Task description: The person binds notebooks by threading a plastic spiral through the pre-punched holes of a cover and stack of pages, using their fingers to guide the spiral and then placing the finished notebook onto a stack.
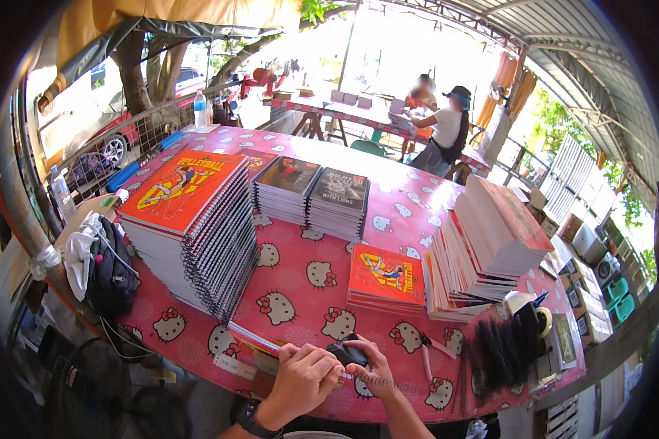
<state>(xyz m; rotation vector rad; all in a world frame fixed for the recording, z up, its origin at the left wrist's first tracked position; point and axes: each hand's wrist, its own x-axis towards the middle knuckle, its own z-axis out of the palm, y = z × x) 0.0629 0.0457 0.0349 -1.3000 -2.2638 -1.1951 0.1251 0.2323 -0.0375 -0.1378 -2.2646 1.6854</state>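
At the near edge of the table (289, 269), a thin booklet (255, 339) is lying partly under the worker's hands, showing pale page edges and a coloured strip along its visible end. The left hand (304, 373) is covering its near part, fingers bent, held together and clamping on the booklet. The right hand (372, 366) is curling its fingers around a black object (349, 353), whose exact kind I cannot tell. A thin dark coil (377, 381) is extending rightward across the right wrist.

The table is wearing a glossy pink cover patterned with white cat faces and red bows. A tall stack of coil-bound books (190, 241) is standing at left; two dark-covered stacks (313, 194) are sitting beyond the hands. A low pile of orange books (385, 279) is resting beside leaning page blocks (483, 252). Pink-handled pliers (427, 355) are lying near a bundle of black coils (505, 347).

Beneath a metal roof (564, 36), two people (444, 128) are occupying a farther table (329, 111).

Orange covers are carrying large yellow titles above a player figure; one dark stack is displaying pale lettering.
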